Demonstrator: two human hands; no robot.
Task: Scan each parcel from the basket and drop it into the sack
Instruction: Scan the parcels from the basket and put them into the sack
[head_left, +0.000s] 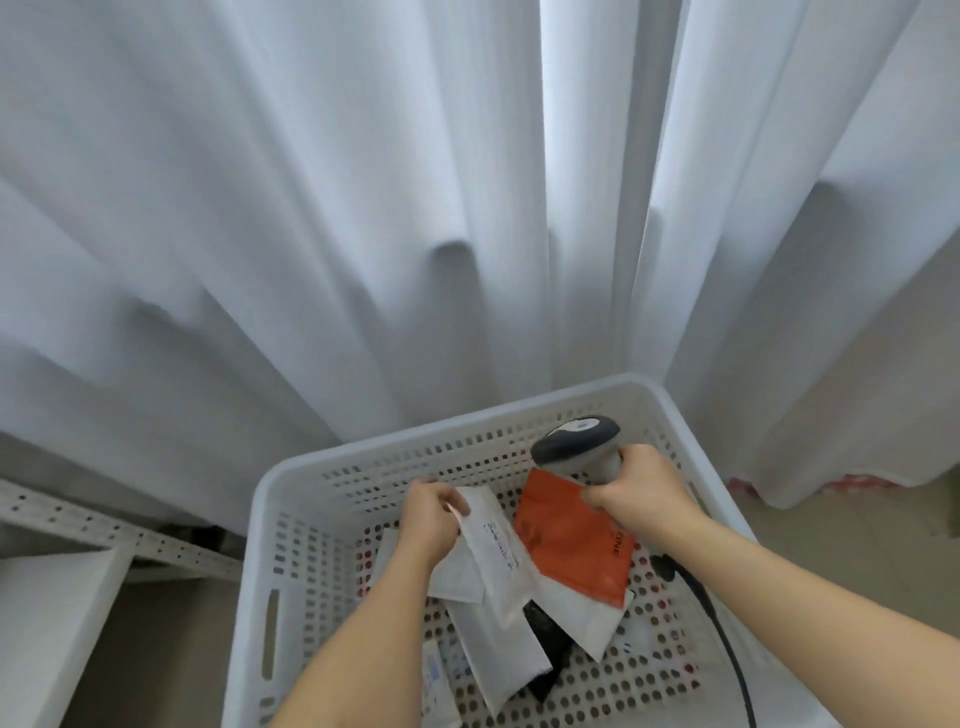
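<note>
**Lifting a mailer to the scanner**

Your left hand (431, 519) is pinching a white poly mailer (491, 551) above the perforated white basket (291, 499); your right hand (636, 493) is gripping the grey barcode scanner (576, 439). The slick, floppy film could be slipping or folding over its label. No sack is showing.

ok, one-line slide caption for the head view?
Left hand grips a white parcel over the basket; right hand holds the scanner.
</note>
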